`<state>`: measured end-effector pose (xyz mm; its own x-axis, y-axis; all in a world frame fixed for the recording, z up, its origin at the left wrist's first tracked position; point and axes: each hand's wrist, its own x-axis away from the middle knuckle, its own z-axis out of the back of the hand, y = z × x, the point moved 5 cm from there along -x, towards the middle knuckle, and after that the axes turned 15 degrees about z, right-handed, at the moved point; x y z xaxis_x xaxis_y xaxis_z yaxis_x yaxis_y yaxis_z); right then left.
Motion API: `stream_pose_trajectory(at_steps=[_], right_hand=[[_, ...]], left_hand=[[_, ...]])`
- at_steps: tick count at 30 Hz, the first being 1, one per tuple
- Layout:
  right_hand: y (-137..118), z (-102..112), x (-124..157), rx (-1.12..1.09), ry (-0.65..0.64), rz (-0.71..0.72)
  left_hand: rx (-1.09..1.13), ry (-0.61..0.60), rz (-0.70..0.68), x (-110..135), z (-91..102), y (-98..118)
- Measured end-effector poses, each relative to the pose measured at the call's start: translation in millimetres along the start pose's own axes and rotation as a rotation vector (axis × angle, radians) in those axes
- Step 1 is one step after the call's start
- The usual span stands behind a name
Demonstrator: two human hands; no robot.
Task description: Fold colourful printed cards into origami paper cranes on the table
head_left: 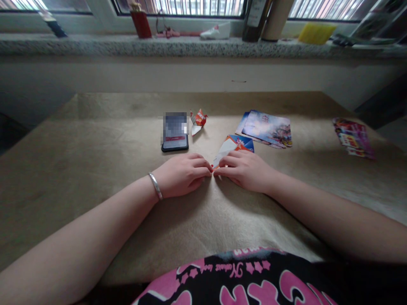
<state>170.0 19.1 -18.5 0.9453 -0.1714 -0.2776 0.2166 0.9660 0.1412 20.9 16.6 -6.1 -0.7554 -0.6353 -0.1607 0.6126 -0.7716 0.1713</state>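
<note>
A folded sheet of printed paper, white with orange and blue parts, lies on the table under my fingers. My right hand rests over its near part, fingers closed and pressing the paper down. At the paper's near left tip, the fingertips of my left hand are pinched together, almost meeting the right fingertips. A silver bangle circles my left wrist. Just beyond stands a small folded paper crane in orange, red and white. Beside the crane lies a phone, its screen blurred out.
A stack of printed sheets lies beyond my right hand. Farther right are several colourful cards or packets. Behind the table, a stone windowsill holds a red bottle, a dark bottle and a yellow sponge-like block.
</note>
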Motion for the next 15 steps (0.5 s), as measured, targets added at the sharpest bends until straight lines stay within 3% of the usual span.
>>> stream_pose_trajectory(at_steps=[15], right_hand=[[3.7, 2.6, -0.3, -0.055, 0.038, 0.026]], left_hand=[[-0.048, 0.019, -0.002, -1.4, -2.1, 2.9]])
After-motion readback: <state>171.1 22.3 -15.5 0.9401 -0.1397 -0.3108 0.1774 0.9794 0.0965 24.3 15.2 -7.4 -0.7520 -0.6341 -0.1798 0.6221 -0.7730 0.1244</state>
